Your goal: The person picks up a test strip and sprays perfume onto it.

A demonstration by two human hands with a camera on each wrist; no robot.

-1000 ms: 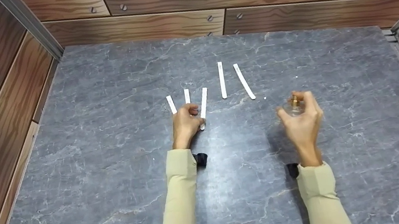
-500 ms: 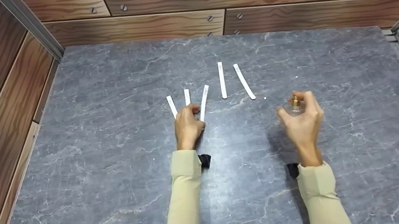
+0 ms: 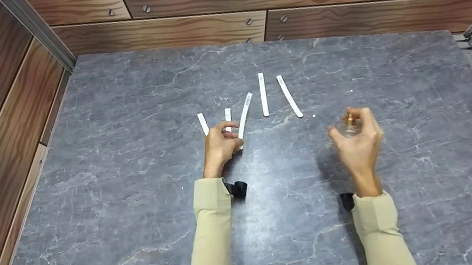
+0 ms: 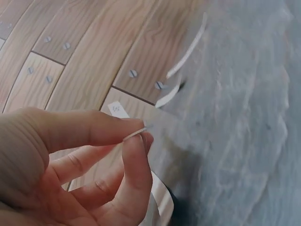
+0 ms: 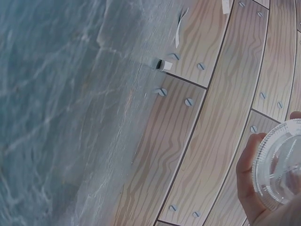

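Between thumb and fingers my left hand pinches the lower end of a white perfume test strip, which leans up and to the right. In the left wrist view thumb and forefinger meet on the thin edge of this strip. Partly covered by that hand are a second strip and a third strip to its left. Out to the right, my right hand holds a clear glass perfume bottle with a gold neck. Its ridged glass base faces the right wrist camera.
Two more white strips, one upright and one slanted, lie on the grey marbled table behind and right of the left hand. Small white specks dot the surface near the bottle. Wood-patterned walls border the table.
The strip in my left hand has shifted up and rightward, leaning further over. The strip behind the fingers has moved slightly right. My right hand and the bottle stay in place.
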